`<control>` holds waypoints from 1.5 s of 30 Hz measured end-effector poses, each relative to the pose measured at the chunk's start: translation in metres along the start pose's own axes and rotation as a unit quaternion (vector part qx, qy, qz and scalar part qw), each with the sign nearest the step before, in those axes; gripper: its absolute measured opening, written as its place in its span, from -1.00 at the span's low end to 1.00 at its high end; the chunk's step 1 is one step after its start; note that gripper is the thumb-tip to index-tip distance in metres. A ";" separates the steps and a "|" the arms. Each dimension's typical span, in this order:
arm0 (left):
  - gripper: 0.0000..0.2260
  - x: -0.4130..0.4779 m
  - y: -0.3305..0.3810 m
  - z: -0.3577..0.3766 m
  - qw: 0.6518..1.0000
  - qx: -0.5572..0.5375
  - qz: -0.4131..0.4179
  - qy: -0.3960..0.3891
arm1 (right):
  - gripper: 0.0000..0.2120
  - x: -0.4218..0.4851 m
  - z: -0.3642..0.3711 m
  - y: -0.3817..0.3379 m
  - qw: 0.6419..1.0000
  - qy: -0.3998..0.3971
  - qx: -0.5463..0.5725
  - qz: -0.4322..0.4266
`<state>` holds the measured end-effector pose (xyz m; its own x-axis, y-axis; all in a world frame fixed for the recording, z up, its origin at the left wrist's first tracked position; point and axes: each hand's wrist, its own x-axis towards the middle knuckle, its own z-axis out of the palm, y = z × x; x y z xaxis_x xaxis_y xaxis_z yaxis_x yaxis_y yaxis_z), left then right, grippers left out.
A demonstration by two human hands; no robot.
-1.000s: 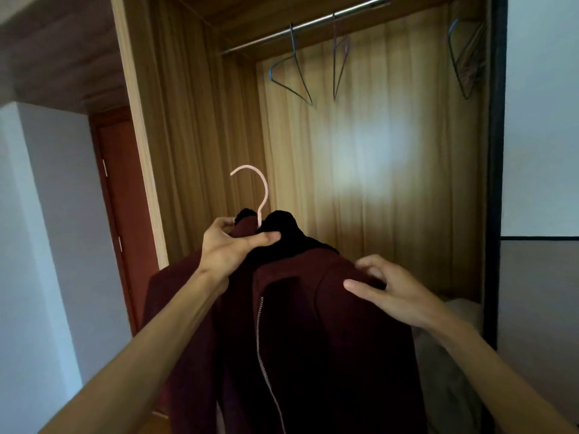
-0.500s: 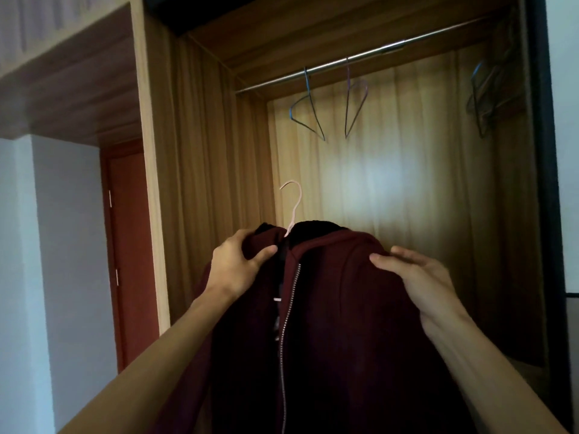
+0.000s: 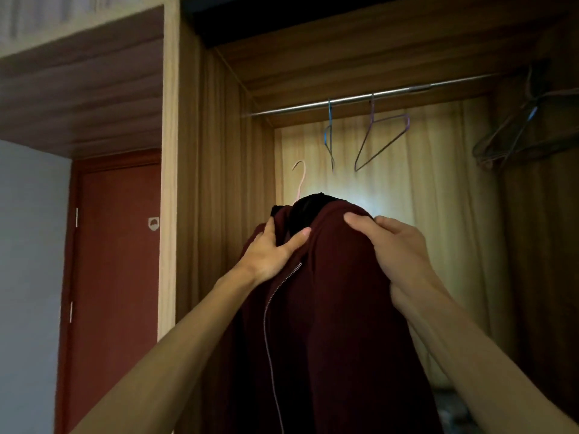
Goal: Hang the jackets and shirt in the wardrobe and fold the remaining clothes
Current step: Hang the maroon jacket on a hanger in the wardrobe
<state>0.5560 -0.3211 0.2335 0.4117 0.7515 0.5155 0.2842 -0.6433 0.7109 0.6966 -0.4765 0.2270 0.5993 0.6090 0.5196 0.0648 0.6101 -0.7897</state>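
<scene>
The dark maroon zip-front jacket (image 3: 338, 308) on its pale pink wire hanger (image 3: 300, 180) is rising. Both hands are lifting it closer to the steel wardrobe rail (image 3: 344, 101) than a second ago. The left hand (image 3: 269, 249) is gripping the collar with curled fingers and the right hand (image 3: 394, 245) is clutching the shoulder fabric. The hook is still sitting below the rail, so hooking on is probably coming next.

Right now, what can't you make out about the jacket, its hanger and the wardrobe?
Head view:
Pink hanger: only the hook shows; the maroon jacket covers the rest.
Jacket hem: cut off by the bottom edge.
Hangers at the right end of the rail: too dark and blurred to count.
</scene>
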 end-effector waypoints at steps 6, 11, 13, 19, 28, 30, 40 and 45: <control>-0.14 0.039 -0.025 -0.020 0.999 0.043 -0.011 0.031 | -0.60 0.038 0.068 0.007 0.999 0.024 0.020 -0.028; -0.13 0.080 -0.048 -0.021 0.998 0.006 -0.022 0.051 | -0.86 0.088 0.115 0.011 0.997 0.026 -0.001 -0.076; -0.19 0.100 -0.053 -0.018 0.995 -0.005 0.023 0.101 | -0.79 0.112 0.130 0.012 0.995 0.024 -0.003 -0.101; -0.46 0.140 -0.029 -0.024 0.941 -0.145 0.209 0.223 | -0.68 0.181 0.162 0.023 0.983 0.012 -0.040 -0.179; -0.41 0.233 -0.018 -0.023 0.952 0.017 0.273 0.139 | -0.69 0.255 0.190 0.018 0.951 0.040 -0.071 -0.297; -0.43 0.247 -0.011 -0.024 0.953 0.030 0.267 0.139 | -0.68 0.269 0.194 0.013 0.944 0.041 -0.082 -0.317; -0.44 0.305 0.007 -0.041 0.957 0.004 0.251 0.144 | -0.65 0.319 0.225 -0.010 0.942 0.060 -0.140 -0.298; -0.43 0.314 -0.015 -0.035 0.959 0.003 0.243 0.143 | -0.89 0.325 0.234 0.004 0.943 0.031 -0.202 -0.261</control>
<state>0.6510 -0.0704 0.4012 0.2420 0.3721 0.8961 0.1236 -0.9279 0.3519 0.7049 -0.1575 0.4694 0.4465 0.2393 0.8622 0.6556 0.5683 -0.4972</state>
